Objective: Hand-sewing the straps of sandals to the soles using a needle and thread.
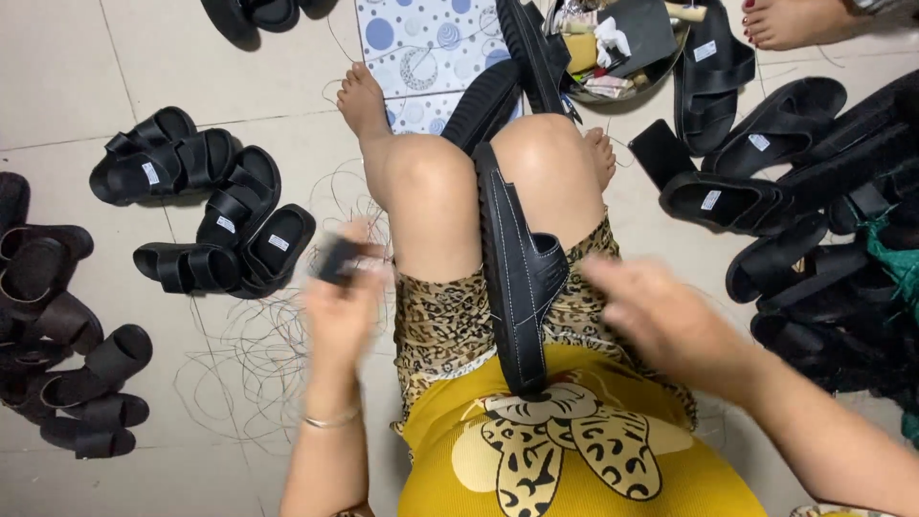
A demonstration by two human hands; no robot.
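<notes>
Left of the sandal [518,278] wedged between my knees, finished black sandals [206,206] lie in heaps on the floor, loose thread [251,354] tangled beside them. My left hand [342,299] grasps a small dark object, too blurred to name. The sandal already shows white stitching along its edge, so I judge it partly sewn. Right of it, my right hand [661,316] is blurred; I cannot tell its grip. Beyond, another pile of sandals [814,239] crowds the floor.
</notes>
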